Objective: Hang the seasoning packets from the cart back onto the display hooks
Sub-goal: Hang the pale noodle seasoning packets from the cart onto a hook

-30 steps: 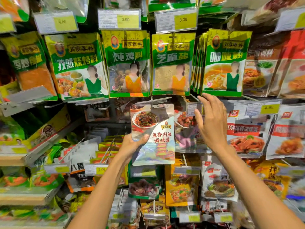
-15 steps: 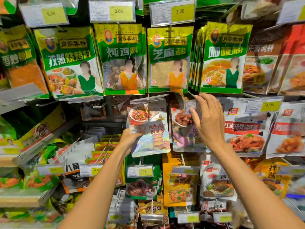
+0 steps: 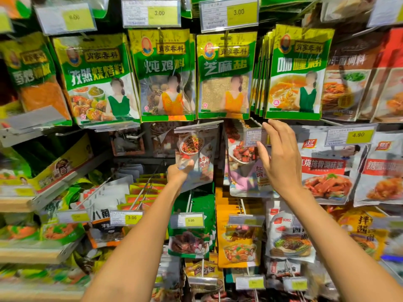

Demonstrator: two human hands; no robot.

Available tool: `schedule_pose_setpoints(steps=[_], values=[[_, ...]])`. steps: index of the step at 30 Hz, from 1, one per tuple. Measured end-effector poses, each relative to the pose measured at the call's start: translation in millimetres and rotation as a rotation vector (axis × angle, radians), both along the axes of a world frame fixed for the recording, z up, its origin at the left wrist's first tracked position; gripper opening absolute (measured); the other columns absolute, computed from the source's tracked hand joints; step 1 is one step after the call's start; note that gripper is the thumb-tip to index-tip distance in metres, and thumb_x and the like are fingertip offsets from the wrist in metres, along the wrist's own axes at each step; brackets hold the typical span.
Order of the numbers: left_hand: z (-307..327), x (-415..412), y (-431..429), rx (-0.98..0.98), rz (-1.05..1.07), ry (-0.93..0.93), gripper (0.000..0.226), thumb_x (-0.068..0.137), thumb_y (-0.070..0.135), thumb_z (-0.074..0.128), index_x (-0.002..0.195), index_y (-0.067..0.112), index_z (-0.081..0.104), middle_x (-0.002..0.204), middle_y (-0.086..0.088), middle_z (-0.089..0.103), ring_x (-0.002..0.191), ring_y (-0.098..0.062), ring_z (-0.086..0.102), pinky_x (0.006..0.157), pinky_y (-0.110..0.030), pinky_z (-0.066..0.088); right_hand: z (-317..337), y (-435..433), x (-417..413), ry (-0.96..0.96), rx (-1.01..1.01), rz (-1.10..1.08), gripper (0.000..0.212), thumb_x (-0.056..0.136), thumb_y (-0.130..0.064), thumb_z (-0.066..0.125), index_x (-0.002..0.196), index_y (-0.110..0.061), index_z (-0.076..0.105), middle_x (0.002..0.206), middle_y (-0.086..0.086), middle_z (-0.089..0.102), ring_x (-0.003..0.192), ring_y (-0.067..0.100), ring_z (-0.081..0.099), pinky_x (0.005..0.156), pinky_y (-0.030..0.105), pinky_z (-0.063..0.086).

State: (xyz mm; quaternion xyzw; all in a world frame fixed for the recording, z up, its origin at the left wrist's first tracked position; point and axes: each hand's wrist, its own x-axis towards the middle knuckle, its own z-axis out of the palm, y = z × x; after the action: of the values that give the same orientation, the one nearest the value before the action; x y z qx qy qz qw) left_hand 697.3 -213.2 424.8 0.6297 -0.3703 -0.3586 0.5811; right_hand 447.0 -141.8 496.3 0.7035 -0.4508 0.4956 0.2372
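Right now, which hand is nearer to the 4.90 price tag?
Right. The right hand pinches a small label just left of the 4.90 price tag; the left hand is farther left, gripping the sauce packet.

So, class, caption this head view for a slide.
Left hand holds a seasoning packet up; right hand pinches a price tag.

Yellow price tag point(image 3: 159, 13) above, seemingly wooden shelf point(image 3: 19, 255) left

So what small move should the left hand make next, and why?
Probably ease the packet back onto the hook hidden behind the grey tag strip: the left hand grips its lower corner, and its top edge sits under that strip, seemingly not hung yet.
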Motion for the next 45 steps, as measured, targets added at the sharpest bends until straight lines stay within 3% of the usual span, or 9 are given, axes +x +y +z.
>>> schedule_pose_setpoints(steps=[8,13,18,21,25,30,36,41,45], values=[[-17.0,-0.4,62.2,-0.018,0.137,-0.484,0.045,0.093,0.023,0.057,0.128,-0.005,0.048,0.128,-0.022,0.056,0.119,-0.034,0.051,0.093,-0.035,0.039,-21.6,29.0,0.5,-0.057,0.064,0.036,0.037,0.091,-0.008,0.060,0.125,0.005,0.055,0.127,0.021,0.056,0.122,0.036,0.051,0.106,0.045,0.039],[-26.0,-38.1,119.1,-0.248,-0.031,-0.563,0.027,0.098,0.021,0.049,0.116,0.004,0.061,0.113,-0.012,0.066,0.103,-0.024,0.060,0.082,-0.028,0.042,-66.2,73.7,-8.2,-0.271,0.234,0.058,0.030,0.095,-0.008,0.053,0.123,0.001,0.058,0.123,0.015,0.060,0.117,0.030,0.054,0.103,0.028,0.034],[-65.8,-109.1,177.0,-0.278,-0.409,-0.492,0.025,0.100,0.026,0.043,0.100,0.017,0.067,0.073,0.001,0.065,0.053,0.002,0.049,0.054,-0.012,0.035,-145.9,152.1,-43.4,-0.601,0.553,-0.050,0.024,0.099,-0.021,0.048,0.114,-0.012,0.064,0.105,0.003,0.067,0.095,0.018,0.062,0.078,0.021,0.041],[-101.3,-157.0,213.8,-0.227,-0.593,-0.402,0.022,0.099,0.021,0.045,0.092,0.018,0.066,0.079,0.017,0.063,0.069,0.014,0.054,0.064,-0.004,0.036,-192.3,217.0,-73.7,-0.811,0.637,-0.175,0.018,0.098,-0.018,0.051,0.097,-0.013,0.068,0.077,0.006,0.068,0.071,0.021,0.061,0.065,0.026,0.040],[-159.0,-218.5,259.8,-0.048,-0.836,-0.241,0.028,0.099,0.016,0.045,0.084,0.004,0.065,0.069,-0.004,0.063,0.064,-0.012,0.056,0.065,-0.032,0.045,-241.6,306.3,-114.2,-1.066,0.735,-0.379,0.022,0.097,-0.022,0.051,0.087,-0.012,0.068,0.073,0.003,0.067,0.069,0.021,0.060,0.072,0.036,0.046],[-213.4,-292.9,297.5,0.114,-1.173,-0.399,0.018,0.096,0.012,0.050,0.088,0.018,0.066,0.077,0.011,0.061,0.062,0.003,0.055,0.057,-0.004,0.039,-268.6,387.1,-165.4,-1.225,0.763,-0.611,0.024,0.096,-0.028,0.051,0.077,-0.019,0.062,0.058,-0.011,0.056,0.056,0.004,0.049,0.057,0.015,0.037],[-241.5,-412.3,317.3,-0.051,-1.345,-0.651,0.018,0.096,0.024,0.052,0.081,0.027,0.061,0.064,0.002,0.060,0.057,-0.008,0.048,0.055,-0.011,0.035,-306.8,426.0,-253.7,-1.373,0.743,-0.808,0.019,0.097,-0.021,0.052,0.087,-0.019,0.068,0.077,0.003,0.072,0.077,0.023,0.068,0.074,0.040,0.051],[-271.2,-506.2,310.4,0.039,-1.498,-0.714,0.019,0.098,0.021,0.049,0.099,0.010,0.064,0.086,-0.015,0.068,0.079,-0.031,0.064,0.073,-0.041,0.050,-357.6,426.2,-330.6,-1.435,0.748,-0.943,0.017,0.094,-0.010,0.055,0.083,-0.007,0.068,0.067,0.008,0.068,0.061,0.023,0.060,0.060,0.036,0.044],[-311.3,-562.1,292.3,0.032,-1.543,-0.810,0.024,0.095,0.019,0.053,0.099,0.000,0.067,0.090,-0.020,0.068,0.084,-0.037,0.063,0.073,-0.042,0.046,-404.9,415.7,-371.4,-1.580,0.771,-0.972,0.020,0.097,-0.017,0.052,0.079,-0.013,0.061,0.068,0.022,0.059,0.065,0.027,0.054,0.060,0.039,0.038]])
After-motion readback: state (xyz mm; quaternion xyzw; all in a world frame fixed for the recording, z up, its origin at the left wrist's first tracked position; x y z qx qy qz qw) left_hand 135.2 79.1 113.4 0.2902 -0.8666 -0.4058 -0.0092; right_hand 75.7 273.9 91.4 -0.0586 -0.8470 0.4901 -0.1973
